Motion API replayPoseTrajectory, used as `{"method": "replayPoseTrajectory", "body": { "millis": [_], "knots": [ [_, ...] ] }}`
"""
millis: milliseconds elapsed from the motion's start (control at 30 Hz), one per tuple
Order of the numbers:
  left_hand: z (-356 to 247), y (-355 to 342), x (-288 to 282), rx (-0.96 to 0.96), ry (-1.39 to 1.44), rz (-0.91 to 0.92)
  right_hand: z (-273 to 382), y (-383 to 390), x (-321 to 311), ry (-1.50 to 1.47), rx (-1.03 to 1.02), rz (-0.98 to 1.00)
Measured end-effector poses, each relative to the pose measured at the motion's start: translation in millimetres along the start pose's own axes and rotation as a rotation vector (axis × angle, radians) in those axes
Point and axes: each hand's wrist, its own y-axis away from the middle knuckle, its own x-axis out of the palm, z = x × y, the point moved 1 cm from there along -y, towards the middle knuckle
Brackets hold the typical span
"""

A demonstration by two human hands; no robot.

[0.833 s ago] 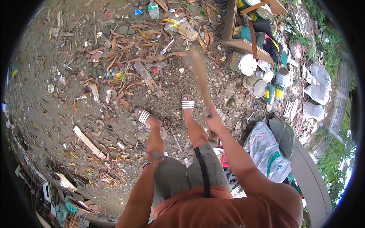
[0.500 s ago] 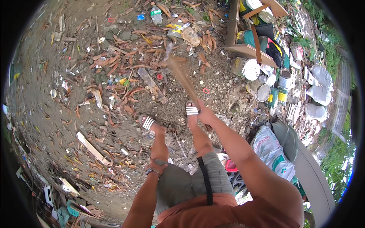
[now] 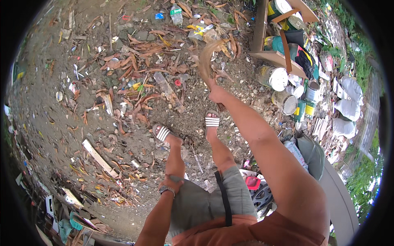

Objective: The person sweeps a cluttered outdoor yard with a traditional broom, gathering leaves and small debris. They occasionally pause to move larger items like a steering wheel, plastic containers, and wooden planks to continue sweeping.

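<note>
My right hand (image 3: 216,94) is closed round the lower end of a brown stick broom (image 3: 206,61), whose bristles are smeared by motion. The broom's far end bends to the right, over dirt beside a crumpled clear plastic bag (image 3: 211,36). On my left knee rests my left hand (image 3: 171,183), its fingers laid over the knee and holding nothing. Dry brown leaves (image 3: 131,61) lie scattered ahead and to the left of the broom. Near the bristles are a clear bottle with a green label (image 3: 176,14) and a flat, dirty clear strip (image 3: 169,92).
At the right, paint cans and buckets (image 3: 280,78) stand by a wooden frame (image 3: 283,62). White sacks (image 3: 348,102) lie farther right. A pale wood strip (image 3: 99,158) rests on the littered dirt at the left. Beside my right leg sits a red-rimmed container (image 3: 253,183).
My right hand has moved away from me, carrying the broom forward. Its bristles have swung rightward. My left hand stays on my knee.
</note>
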Motion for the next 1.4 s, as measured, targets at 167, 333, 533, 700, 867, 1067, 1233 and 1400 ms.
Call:
{"method": "replayPoseTrajectory", "body": {
  "millis": [167, 333, 533, 700, 867, 1067, 1233, 1400],
  "knots": [
    [-2.6, -1.3, -1.3, -0.004, -0.051, -0.026, 55.6, 88.4, 21.9, 0.397, -0.324, 0.257],
    [-5.6, 4.2, -2.6, -0.056, -0.017, 0.024, 19.5, 129.3, 31.2, -0.009, -0.006, -0.044],
    [-10.2, 9.3, -11.1, -0.077, 0.024, 0.068, -65.5, 85.0, 48.2, -0.593, 0.405, -0.266],
    [-10.4, 13.2, -18.2, -0.096, -0.051, 0.07, -7.4, 132.5, 90.2, -0.172, 0.174, 0.147],
    [-2.4, 6.3, -17.9, -0.061, -0.027, 0.065, -5.9, 200.9, 82.3, -0.14, 0.148, 0.042],
    [2.4, 3.3, -23.7, -0.077, 0.008, 0.116, 44.0, 135.8, 153.9, -0.245, 0.326, 0.09],
    [4.2, 9.6, -32.8, -0.125, -0.009, 0.137, 173.6, 98.0, 187.7, -0.037, -0.139, 0.373],
    [11.0, 9.8, -37.3, -0.094, 0.01, 0.124, 217.9, 137.3, 141.1, 0.094, -0.346, 0.455]
  ]
}}
